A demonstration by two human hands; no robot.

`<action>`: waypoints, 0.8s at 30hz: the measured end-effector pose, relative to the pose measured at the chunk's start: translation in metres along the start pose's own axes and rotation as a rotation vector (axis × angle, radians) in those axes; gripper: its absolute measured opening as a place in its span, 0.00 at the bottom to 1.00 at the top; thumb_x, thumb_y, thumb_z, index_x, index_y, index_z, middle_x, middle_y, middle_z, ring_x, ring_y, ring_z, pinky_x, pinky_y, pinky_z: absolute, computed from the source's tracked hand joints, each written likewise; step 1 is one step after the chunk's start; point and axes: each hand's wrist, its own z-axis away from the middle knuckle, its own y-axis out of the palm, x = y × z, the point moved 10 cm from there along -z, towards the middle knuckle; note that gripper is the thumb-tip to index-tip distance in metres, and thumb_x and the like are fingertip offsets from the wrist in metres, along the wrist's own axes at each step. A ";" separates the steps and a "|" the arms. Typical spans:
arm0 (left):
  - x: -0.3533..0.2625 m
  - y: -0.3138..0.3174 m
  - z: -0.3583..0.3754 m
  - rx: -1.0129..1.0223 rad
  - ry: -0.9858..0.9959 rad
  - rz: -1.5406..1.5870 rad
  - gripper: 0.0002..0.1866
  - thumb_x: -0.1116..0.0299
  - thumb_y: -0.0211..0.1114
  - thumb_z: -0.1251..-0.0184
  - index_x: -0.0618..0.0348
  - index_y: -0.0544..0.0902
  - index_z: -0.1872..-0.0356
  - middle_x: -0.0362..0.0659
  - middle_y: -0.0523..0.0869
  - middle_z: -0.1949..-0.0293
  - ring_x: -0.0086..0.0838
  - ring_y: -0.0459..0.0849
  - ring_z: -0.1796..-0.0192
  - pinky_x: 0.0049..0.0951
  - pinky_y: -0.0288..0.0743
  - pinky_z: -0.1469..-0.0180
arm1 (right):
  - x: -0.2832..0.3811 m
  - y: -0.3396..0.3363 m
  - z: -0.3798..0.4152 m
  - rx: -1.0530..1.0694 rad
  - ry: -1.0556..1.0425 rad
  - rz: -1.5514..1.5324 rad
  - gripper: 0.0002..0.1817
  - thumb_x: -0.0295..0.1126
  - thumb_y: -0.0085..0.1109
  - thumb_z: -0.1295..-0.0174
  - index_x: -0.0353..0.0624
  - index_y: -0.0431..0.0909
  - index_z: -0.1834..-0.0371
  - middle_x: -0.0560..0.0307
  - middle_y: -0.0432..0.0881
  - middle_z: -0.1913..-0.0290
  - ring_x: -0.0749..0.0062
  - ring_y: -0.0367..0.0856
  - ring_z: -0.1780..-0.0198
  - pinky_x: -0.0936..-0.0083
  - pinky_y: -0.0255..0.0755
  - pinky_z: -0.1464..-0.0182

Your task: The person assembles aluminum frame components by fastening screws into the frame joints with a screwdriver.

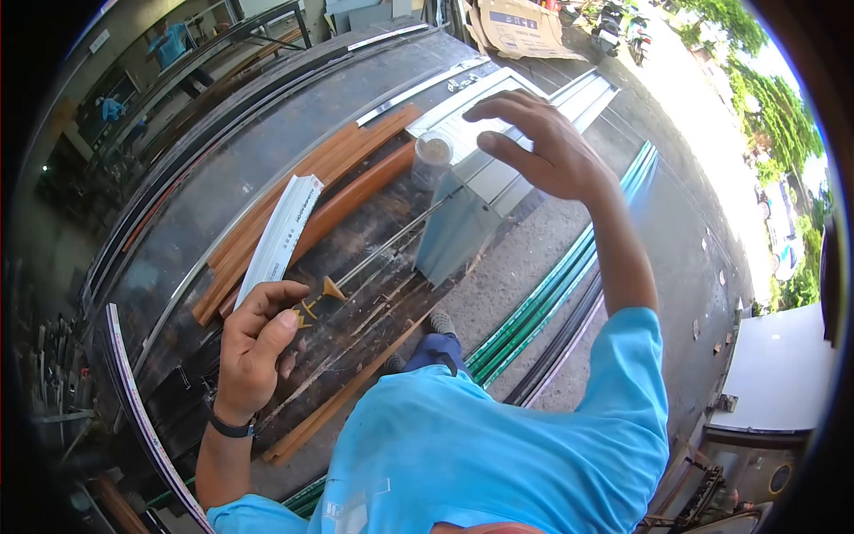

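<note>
My left hand [258, 343] is closed, thumb and forefinger pinched on a small yellow piece [302, 318]. Just beyond those fingertips lies a fan-shaped yellow end [333, 288], in line with thin metal rods [391, 247] running up to the right. A white profile with printed lettering [285, 227] rises from behind the left fingers, its lower end hidden. My right hand [551, 147] is raised with thumb and fingers apart, holding nothing, and overlaps the long white and grey profiles [498, 178]. To its left stands a clear plastic cup [433, 153].
Wood-brown profiles [311, 191] lie along the dark worktable [253, 147]. Green-wrapped bars [543, 307] lie on the floor at right, beside my feet [442, 322]. Flattened cardboard [525, 31] is at the back, and a striped bar [133, 392] curves along the left.
</note>
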 end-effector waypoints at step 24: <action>-0.041 0.023 0.008 0.085 0.356 -0.568 0.24 0.78 0.67 0.32 0.61 0.77 0.35 0.43 0.85 0.59 0.23 0.84 0.65 0.25 0.77 0.72 | -0.020 0.079 -0.003 0.393 0.114 -0.031 0.39 0.66 0.41 0.23 0.46 0.87 0.75 0.58 0.73 0.86 0.69 0.70 0.84 0.67 0.67 0.73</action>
